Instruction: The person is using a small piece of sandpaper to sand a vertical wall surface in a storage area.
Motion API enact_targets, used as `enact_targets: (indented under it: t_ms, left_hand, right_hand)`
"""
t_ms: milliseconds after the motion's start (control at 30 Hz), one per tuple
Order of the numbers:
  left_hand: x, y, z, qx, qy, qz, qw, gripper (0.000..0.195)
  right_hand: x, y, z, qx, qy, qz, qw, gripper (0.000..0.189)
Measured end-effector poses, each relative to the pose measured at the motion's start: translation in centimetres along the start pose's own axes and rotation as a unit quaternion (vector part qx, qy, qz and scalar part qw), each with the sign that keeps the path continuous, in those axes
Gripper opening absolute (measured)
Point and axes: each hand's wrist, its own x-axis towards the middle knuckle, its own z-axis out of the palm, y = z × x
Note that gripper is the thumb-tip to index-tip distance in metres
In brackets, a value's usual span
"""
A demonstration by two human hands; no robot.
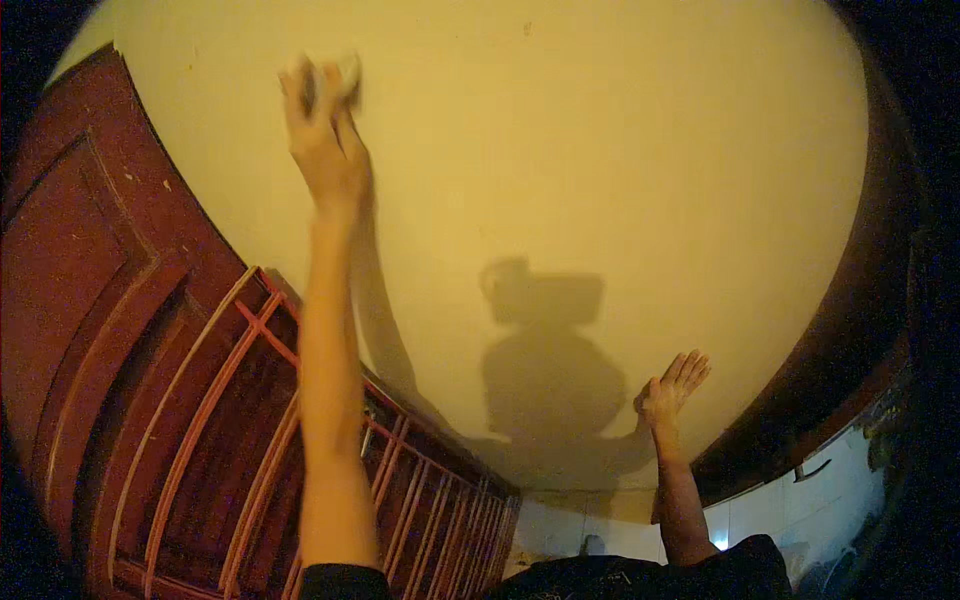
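Note:
In front of me rises a plain yellow wall (637, 180). High on its left side is my left hand (326, 150), arm stretched up, fingers bent around a small whitish object (349, 73). Motion blur hides what that object is, and I cannot tell whether it touches the wall. Lower down on the right, my right hand (671, 394) lies against the wall with fingers extended and nothing in it. My head's shadow (551, 375) falls on the wall between the two arms.
Dark red panelled woodwork (67, 217) borders the wall at left. A red slatted frame (259, 322) stands beside my left forearm. Along the right runs a dark brown edge (832, 322). Pale tiles (787, 480) show at lower right.

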Motion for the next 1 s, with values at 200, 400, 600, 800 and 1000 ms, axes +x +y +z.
enact_targets:
  t_ms: [200, 400, 600, 800, 1000]
  left_hand:
    - [-12.2, 2.1, -3.0, -0.017, -0.041, -0.087, 0.995, 0.049]
    - [-3.6, 0.0, -0.1, -0.006, 0.048, -0.06, 0.997, 0.039]
    - [8.8, -3.3, -0.6, -0.018, 0.03, -0.034, 0.999, 0.034]
    - [0.6, -2.8, -0.5, 0.023, 0.035, 0.009, 0.999, 0.04]
    - [-9.4, 2.3, -2.0, 0.028, -0.029, -0.061, 0.997, 0.051]
  right_hand:
    - [1.1, -1.1, -0.5, -0.009, 0.004, -0.013, 1.0, 0.069]
    - [-0.2, 0.5, -0.3, -0.027, -0.027, -0.002, 0.999, 0.084]
    - [0.4, -0.6, -0.5, -0.024, 0.009, -0.002, 1.0, 0.071]
    - [0.4, -0.1, -0.7, -0.001, 0.01, 0.001, 1.0, 0.069]
    - [0.3, 0.0, -0.2, 0.021, -0.021, -0.018, 0.999, 0.081]
